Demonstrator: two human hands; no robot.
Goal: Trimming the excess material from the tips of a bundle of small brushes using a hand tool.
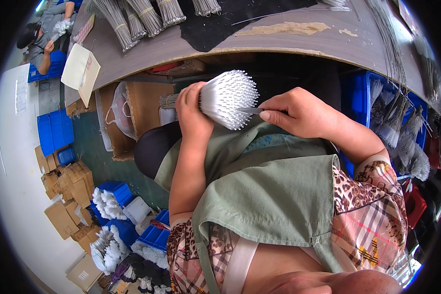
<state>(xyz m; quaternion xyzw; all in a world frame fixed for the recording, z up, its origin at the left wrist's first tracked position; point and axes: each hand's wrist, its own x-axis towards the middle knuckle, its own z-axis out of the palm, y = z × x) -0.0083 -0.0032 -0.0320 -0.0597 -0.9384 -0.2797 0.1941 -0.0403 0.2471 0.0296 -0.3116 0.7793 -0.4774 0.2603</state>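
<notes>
My left hand is wrapped round a thick bundle of white-bristled brushes, their tips fanned out toward the right. Between the thumb and fingers of my right hand is a thin, flat grey metal tool. Its tip reaches in among the lower right bristles; whether it is a blade or tweezers I cannot tell. The bundle is held above my lap, in front of the green apron. My left palm and fingers hide the lower part of the bundle.
Bundles of looped wire stems lie on the table beyond my hands. A blue crate of brush bundles stands at right. An open cardboard box is left of my hands. At the far left sits a co-worker holding white brushes.
</notes>
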